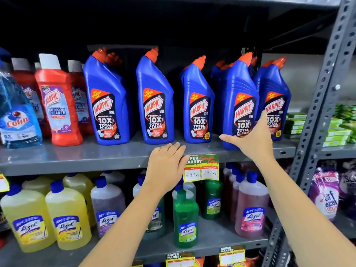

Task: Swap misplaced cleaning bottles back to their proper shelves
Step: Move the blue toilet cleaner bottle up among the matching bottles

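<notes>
Single view, head-worn, wide-angle. Stands close in front of a grey slotted-steel shelving unit (325, 97), facing it nearly square-on and tilted slightly down. Lens sits about level with the grey metal upper shelf board (77, 157); the row of blue plastic toilet-cleaner bottles with orange caps (154, 97) is seen front-on, the lower shelf of yellow, purple, green and pink floor-cleaner bottles (67, 214) from above. Both bare forearms enter from the bottom edge, left hand (166, 166) and right hand (250, 139) reaching forward to the upper shelf. Edges bow: the right upright leans inward. No second view to compare.
</notes>
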### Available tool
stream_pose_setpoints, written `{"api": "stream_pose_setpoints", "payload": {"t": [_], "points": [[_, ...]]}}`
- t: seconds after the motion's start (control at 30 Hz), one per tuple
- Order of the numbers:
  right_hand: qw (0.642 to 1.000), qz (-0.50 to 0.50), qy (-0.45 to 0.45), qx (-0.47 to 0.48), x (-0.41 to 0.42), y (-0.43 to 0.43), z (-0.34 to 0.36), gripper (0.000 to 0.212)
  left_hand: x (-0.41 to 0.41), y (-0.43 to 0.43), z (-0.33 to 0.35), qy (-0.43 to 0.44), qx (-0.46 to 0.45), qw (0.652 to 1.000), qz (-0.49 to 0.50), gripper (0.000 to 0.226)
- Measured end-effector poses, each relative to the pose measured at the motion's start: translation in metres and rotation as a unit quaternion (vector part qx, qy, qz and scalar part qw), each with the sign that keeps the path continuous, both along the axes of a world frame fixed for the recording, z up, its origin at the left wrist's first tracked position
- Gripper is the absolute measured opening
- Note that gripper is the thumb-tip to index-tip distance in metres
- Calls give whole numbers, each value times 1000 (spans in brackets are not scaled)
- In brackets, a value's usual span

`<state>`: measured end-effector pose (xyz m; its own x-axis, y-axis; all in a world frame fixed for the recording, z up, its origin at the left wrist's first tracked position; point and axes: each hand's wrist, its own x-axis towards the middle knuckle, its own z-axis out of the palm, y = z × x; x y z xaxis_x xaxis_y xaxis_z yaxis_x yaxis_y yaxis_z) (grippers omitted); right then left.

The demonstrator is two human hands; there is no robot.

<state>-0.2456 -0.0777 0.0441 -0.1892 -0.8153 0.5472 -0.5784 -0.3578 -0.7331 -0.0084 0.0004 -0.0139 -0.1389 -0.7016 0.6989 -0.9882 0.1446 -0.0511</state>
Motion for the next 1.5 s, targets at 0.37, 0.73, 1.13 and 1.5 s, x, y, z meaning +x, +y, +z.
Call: {"api": "stream_pose_setpoints", "payload": {"t": [0.37, 0.73, 1.13, 1.5], "points": [[997, -51, 46, 17, 13, -29, -3, 136, -1, 0, -2, 13, -12, 1000, 0, 42], [998, -27, 49, 43, 9, -47, -4, 136, -1, 1, -2, 21, -16, 1000, -3, 42], [997, -33, 48, 48, 7, -44, -6, 137, 0, -1, -5, 16, -34, 999, -9, 36], [924, 5, -171, -341, 43, 20, -136, 48, 22, 27, -102, 82, -118, 988, -62, 44]]}}
